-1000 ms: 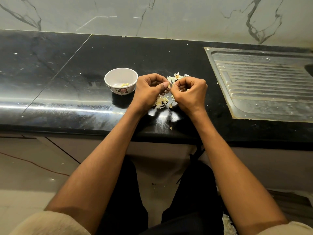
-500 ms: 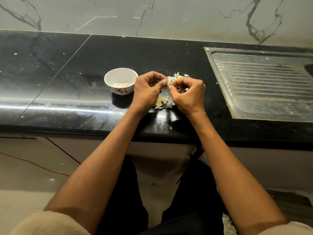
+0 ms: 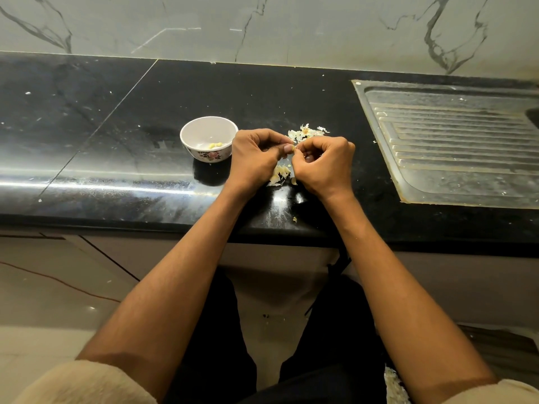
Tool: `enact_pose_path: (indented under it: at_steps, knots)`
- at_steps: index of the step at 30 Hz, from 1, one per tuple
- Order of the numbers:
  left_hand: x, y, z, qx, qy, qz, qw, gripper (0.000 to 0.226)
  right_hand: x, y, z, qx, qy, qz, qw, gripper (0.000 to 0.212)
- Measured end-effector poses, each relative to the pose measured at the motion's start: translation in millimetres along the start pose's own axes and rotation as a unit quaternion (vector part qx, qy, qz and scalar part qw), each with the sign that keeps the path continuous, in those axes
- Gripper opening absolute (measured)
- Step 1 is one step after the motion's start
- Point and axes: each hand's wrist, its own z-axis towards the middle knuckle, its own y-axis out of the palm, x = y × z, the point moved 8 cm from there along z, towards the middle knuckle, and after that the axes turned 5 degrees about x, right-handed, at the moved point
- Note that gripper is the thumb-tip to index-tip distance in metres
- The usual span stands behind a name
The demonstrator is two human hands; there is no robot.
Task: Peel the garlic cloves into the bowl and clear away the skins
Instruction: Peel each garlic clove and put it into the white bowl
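A small white bowl with a flower print stands on the black counter and holds a few peeled yellowish cloves. Just right of it, my left hand and my right hand meet fingertip to fingertip, both with curled fingers pinching one garlic clove that is mostly hidden between them. Loose garlic skins lie beyond the hands. More skins and pieces lie under and between the hands.
A steel sink drainboard fills the counter's right side. A marble wall runs behind the counter. A small skin scrap lies near the counter's front edge. More scraps lie on the floor.
Both hands stay in the same spot. The fingers have shifted slightly round the clove, with the thumbs drawn close together again.
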Motion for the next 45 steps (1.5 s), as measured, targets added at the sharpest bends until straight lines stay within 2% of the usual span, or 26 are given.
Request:
enact_pose_path:
  at_steps: [13, 23, 38, 45]
  knots:
    - [9, 5, -3, -0.02, 0.012, 0.036, 0.999, 0.013, 3, 3, 2, -0.007, 0.01, -0.009, 1.0, 0.014]
    - [5, 9, -1, -0.045, -0.013, 0.003, 0.999, 0.01, 10, 2, 3, 0.007, 0.062, 0.022, 0.998, 0.015]
    - [2, 11, 2, -0.067, 0.0, -0.012, 0.998, 0.015, 27, 7, 4, 0.001, 0.145, 0.095, 0.985, 0.011]
    - [1, 9, 1, -0.058, -0.005, -0.021, 0.998, 0.011, 27, 8, 4, -0.007, 0.141, 0.118, 0.983, 0.027]
